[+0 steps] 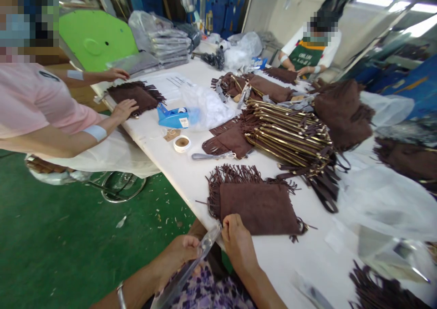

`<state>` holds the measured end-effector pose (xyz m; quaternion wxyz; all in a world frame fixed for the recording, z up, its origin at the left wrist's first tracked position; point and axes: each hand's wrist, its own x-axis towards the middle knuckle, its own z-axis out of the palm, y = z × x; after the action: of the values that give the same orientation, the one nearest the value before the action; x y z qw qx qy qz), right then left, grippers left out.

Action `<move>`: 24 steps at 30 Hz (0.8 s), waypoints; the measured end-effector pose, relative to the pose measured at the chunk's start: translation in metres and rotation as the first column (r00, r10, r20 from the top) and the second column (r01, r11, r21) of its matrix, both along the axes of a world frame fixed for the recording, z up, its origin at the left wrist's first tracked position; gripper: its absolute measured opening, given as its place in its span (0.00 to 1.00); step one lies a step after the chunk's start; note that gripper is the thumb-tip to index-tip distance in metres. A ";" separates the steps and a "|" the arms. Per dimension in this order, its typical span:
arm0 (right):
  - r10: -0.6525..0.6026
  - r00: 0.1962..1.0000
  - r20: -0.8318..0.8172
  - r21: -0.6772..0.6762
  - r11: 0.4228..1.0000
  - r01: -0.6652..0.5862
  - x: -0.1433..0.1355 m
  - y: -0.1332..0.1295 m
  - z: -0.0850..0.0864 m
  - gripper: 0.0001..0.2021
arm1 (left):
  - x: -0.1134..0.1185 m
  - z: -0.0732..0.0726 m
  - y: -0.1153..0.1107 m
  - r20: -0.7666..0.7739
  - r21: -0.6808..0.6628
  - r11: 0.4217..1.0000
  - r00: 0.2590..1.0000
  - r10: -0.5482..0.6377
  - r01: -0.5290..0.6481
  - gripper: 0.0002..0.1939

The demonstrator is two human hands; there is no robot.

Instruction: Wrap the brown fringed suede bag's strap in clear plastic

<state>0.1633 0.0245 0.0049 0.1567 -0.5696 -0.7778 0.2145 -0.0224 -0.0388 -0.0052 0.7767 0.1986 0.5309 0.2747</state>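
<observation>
A brown fringed bag (257, 206) lies flat at the table's near edge, its fringe spread along the top and left. My left hand (180, 256) is closed around a long strip in clear plastic (206, 245), which looks like a wrapped strap and hangs down across my lap. Beside the bag's lower left corner, my right hand (237, 240) pinches the strip's upper end. Its fingertips hide the exact join, so I cannot tell whether the strip is attached to the bag.
Stacked brown bags with gold zips (290, 136) stand beyond. A blue tape dispenser (174, 115), a white tape roll (182, 144) and a grey wrapped strap (213, 156) lie left of them. One co-worker (48, 104) handles another bag (136, 97) at left; another (309, 54) works far back.
</observation>
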 end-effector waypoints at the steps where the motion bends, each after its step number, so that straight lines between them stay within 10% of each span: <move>1: -0.019 0.999 -0.038 -0.001 1.000 0.019 0.001 -0.003 0.003 0.07 | 0.001 0.001 0.003 -0.005 0.011 1.000 1.000 0.015 -0.015 0.11; 6: -0.223 0.924 -0.310 -0.310 0.943 0.124 -0.005 -0.043 0.013 0.08 | 0.000 0.000 0.007 -0.058 0.064 0.998 0.998 0.022 -0.018 0.10; 12: -0.617 0.607 -0.500 -0.793 0.609 -0.034 -0.035 -0.083 -0.024 0.20 | 0.002 -0.007 0.000 -0.135 0.208 0.978 0.991 0.004 0.024 0.11; 15: -0.662 0.511 -0.548 -0.786 0.617 -0.043 -0.039 -0.083 -0.041 0.19 | 0.000 -0.010 -0.002 -0.183 0.252 0.967 0.983 0.021 0.026 0.12; 24: -0.613 0.545 -0.572 -0.765 0.638 -0.085 -0.036 -0.075 -0.048 0.19 | -0.010 -0.005 -0.006 -0.024 0.096 0.994 0.999 -0.048 0.050 0.17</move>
<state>0.1269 -0.0503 -0.0430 0.2840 -0.5442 -0.3631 0.7010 -0.0327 -0.0451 -0.0102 0.7669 0.2520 0.5202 0.2787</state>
